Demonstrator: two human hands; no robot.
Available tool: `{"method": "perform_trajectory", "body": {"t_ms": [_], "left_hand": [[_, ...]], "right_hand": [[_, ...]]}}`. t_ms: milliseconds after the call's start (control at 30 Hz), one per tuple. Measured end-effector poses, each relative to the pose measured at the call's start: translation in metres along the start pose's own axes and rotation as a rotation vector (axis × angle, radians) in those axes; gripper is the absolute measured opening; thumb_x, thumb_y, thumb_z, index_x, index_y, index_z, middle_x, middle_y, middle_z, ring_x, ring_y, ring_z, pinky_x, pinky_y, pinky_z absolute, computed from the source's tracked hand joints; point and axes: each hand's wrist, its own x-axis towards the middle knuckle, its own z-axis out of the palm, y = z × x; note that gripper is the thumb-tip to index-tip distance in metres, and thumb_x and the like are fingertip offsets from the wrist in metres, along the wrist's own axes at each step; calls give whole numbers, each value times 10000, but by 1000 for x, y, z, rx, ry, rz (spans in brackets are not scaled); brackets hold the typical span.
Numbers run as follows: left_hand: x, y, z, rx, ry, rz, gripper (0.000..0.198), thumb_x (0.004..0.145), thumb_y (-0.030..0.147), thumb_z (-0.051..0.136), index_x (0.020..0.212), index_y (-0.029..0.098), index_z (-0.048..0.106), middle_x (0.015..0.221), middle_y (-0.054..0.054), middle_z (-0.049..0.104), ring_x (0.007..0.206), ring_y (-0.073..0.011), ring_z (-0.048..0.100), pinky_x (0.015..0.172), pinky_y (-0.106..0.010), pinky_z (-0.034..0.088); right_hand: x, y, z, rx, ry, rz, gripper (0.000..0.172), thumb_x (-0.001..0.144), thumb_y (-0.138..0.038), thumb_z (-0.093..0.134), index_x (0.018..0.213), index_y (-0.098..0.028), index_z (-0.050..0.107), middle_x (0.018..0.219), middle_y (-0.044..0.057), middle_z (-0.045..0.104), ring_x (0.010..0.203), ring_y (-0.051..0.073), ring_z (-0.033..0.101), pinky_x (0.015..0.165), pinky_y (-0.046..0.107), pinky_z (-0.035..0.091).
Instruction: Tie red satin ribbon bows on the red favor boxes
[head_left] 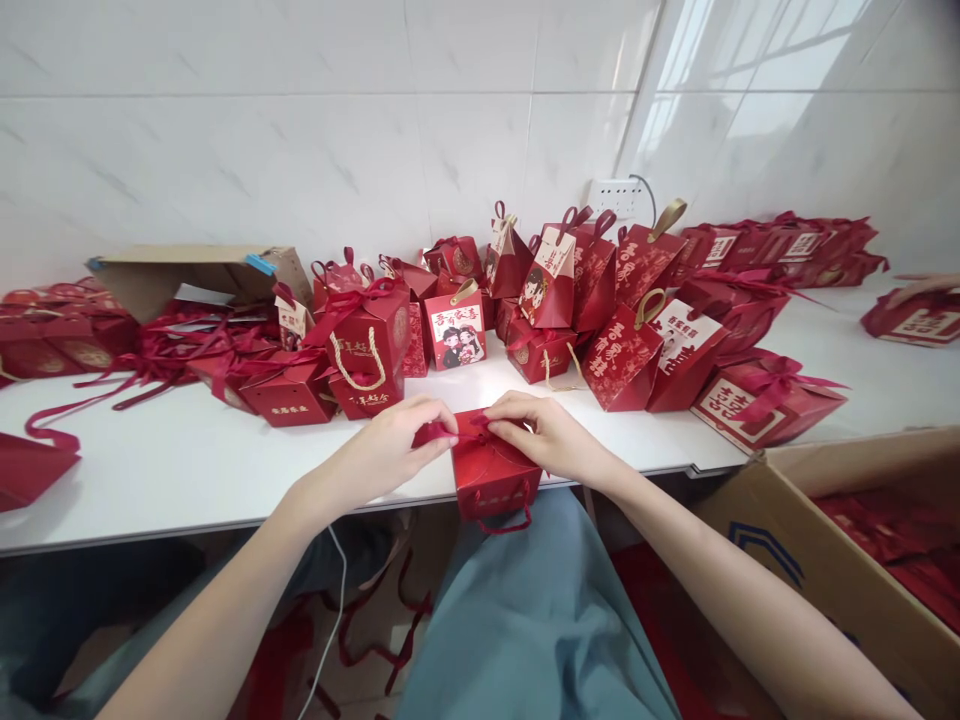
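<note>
Far left on the white table [187, 470] lies a flattened brown cardboard box [180, 270] above tangled red ribbons [161, 350]. The left hand [386, 450] pinches the red satin ribbon [450, 430] atop a small red paper gift box [491, 475] at the table's front edge. The right hand [544, 432] pinches the same ribbon opposite. Behind crowd finished red gift boxes [525, 300]; an open cardboard carton [855, 570] sits right.

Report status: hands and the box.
Left hand, right hand both pinching ribbon atop red box. Box at table edge. Other boxes behind, clear of hands.
</note>
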Motion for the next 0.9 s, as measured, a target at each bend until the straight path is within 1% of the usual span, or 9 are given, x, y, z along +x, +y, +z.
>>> {"method": "perform_trajectory", "body": {"t_ms": [67,167,233,300,433,600,700,800,900], "left_hand": [[1,0,-2,46,36,66,189,837,358,507,861,223,636,950,-27,591,871,-179,572,797,-261,432],[1,4,-5,76,39,116,218,856,355,476,859,219,646,927,-31,592,837,-171,574,771,-261,437],[1,7,-6,102,33,115,216,858,348,474,857,214,643,871,-26,616,784,-168,578,732,-261,437],[2,9,-6,146,32,104,200,855,339,481,876,213,635,839,-20,636,750,-166,582,705,-262,434],[4,16,-8,244,57,154,193,868,309,464,884,201,623,872,-26,619,744,-157,584,696,-265,445],[10,24,-17,290,16,327,236,884,244,428,872,178,654,1007,-60,558,843,-141,590,765,-259,463],[15,26,-19,270,-18,388,245,894,245,423,907,192,661,958,-45,589,849,-138,592,774,-250,466],[22,25,-16,189,-14,386,231,892,245,429,917,202,655,908,-30,638,869,-147,599,792,-251,466],[30,21,-10,73,33,286,163,866,267,485,919,209,628,900,-7,666,824,-139,606,764,-243,465]], "right_hand": [[0,1,2,25,21,42,154,831,-200,527,837,-184,680,905,49,696,865,178,635,805,306,469],[1,2,5,141,84,121,45,778,-205,603,818,-190,616,843,22,697,820,168,652,772,296,486],[1,2,8,215,142,168,139,740,-207,647,853,-195,566,809,7,694,809,165,664,746,285,494],[2,1,10,230,176,198,174,728,-202,659,873,-192,565,798,7,696,808,163,668,749,281,493],[2,-2,12,117,149,150,74,769,-181,608,827,-181,654,842,23,706,789,147,651,771,272,478],[1,-6,12,19,125,62,126,802,-154,542,818,-186,663,838,7,703,775,142,632,751,255,464],[0,-8,12,-12,113,32,137,793,-130,530,816,-193,650,835,3,693,772,144,624,744,257,457],[1,-7,13,14,91,68,114,775,-128,540,801,-200,625,809,-5,682,755,146,620,728,265,456],[0,-6,14,103,102,121,123,735,-118,565,825,-202,574,807,-9,673,771,148,625,739,274,456]]}}
